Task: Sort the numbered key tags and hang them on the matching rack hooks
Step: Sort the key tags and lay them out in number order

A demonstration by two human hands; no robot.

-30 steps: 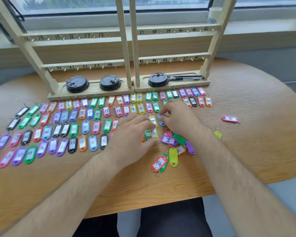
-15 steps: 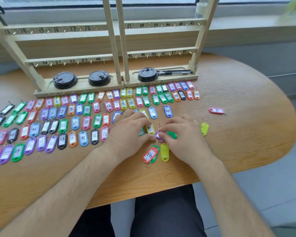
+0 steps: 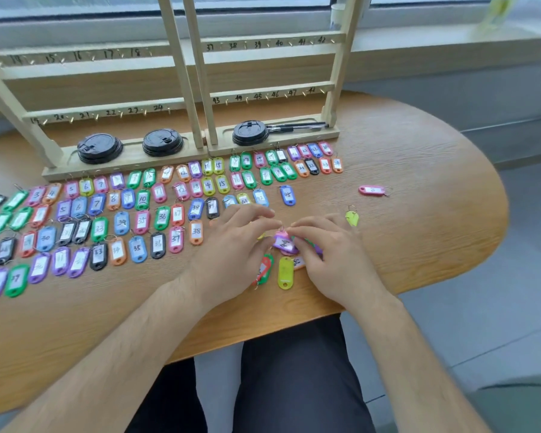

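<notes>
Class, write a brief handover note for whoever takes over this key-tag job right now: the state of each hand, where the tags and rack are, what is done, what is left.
Hands: left hand and right hand both pinch one purple tag over a small unsorted pile.
Things: most tags lie in numbered rows on the table in front of the rack. A pink tag and a yellow-green tag lie apart at the right.
Done: rows largely laid out.
Left: sort the pile and the two strays, then hang everything; the hooks in view are bare.
</notes>
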